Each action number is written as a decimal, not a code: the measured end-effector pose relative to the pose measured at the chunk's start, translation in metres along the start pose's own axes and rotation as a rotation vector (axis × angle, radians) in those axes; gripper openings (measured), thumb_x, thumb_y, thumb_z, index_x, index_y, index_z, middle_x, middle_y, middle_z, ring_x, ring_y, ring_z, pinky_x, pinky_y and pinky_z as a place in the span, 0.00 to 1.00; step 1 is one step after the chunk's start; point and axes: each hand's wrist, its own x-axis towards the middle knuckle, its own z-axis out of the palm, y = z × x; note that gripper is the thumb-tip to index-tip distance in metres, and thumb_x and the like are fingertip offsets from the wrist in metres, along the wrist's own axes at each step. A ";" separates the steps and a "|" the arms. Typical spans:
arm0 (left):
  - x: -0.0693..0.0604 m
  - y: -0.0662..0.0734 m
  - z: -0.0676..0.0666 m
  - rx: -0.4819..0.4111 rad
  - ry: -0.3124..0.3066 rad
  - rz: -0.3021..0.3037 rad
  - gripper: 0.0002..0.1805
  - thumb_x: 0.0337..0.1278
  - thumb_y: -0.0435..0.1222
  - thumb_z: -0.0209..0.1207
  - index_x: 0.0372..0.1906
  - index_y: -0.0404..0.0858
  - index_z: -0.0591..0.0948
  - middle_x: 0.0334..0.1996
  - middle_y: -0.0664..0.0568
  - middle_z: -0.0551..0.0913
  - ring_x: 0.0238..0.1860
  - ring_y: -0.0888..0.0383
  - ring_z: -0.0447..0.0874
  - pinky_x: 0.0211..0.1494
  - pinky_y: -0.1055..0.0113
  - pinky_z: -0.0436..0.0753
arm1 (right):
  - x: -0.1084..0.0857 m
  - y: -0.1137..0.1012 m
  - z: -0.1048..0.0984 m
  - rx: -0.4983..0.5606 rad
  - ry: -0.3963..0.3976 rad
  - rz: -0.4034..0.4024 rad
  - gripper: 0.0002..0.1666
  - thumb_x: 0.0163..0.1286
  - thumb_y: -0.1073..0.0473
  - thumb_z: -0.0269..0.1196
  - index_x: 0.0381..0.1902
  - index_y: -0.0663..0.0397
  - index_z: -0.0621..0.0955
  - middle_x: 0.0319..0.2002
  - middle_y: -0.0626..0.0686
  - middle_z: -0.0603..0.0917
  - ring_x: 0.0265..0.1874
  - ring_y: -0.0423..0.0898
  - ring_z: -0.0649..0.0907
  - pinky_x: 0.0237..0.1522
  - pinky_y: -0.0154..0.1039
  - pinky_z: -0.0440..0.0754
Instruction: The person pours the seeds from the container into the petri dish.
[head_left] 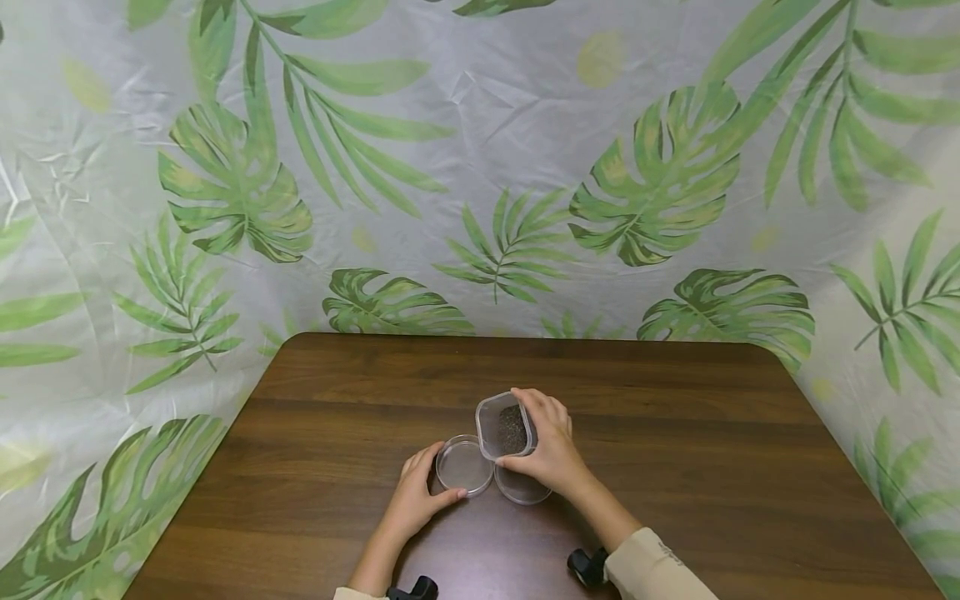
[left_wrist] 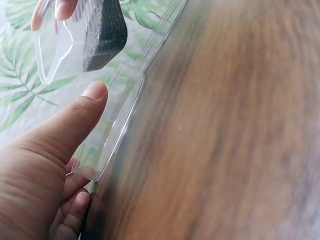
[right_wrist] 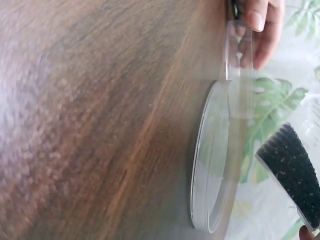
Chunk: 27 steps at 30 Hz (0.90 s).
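Observation:
My left hand (head_left: 414, 500) grips a clear round petri dish (head_left: 464, 468) on the table, thumb at its near rim and fingers on the far side. My right hand (head_left: 553, 448) holds a clear square plastic tub (head_left: 489, 423) by its sides, tilted with its mouth toward the left. Dark, fine granules like soil (head_left: 513, 430) lie against one side inside it. Beneath the tub, a second round clear dish (right_wrist: 212, 160) sits beside the first, partly hidden in the head view. No granules show in either dish.
A brown wood-grain table (head_left: 337, 417) spreads around the hands. Behind it hangs a pale curtain (head_left: 517, 142) printed with green leaves. Dark wrist-worn devices (head_left: 587, 568) sit at both wrists, near the table's front.

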 end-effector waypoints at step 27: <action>0.000 0.000 0.001 0.000 0.010 0.003 0.46 0.35 0.55 0.66 0.61 0.37 0.66 0.58 0.44 0.69 0.59 0.44 0.60 0.57 0.47 0.63 | 0.003 -0.003 0.009 -0.195 -0.057 -0.157 0.59 0.31 0.45 0.77 0.64 0.38 0.63 0.59 0.52 0.65 0.56 0.55 0.61 0.52 0.56 0.59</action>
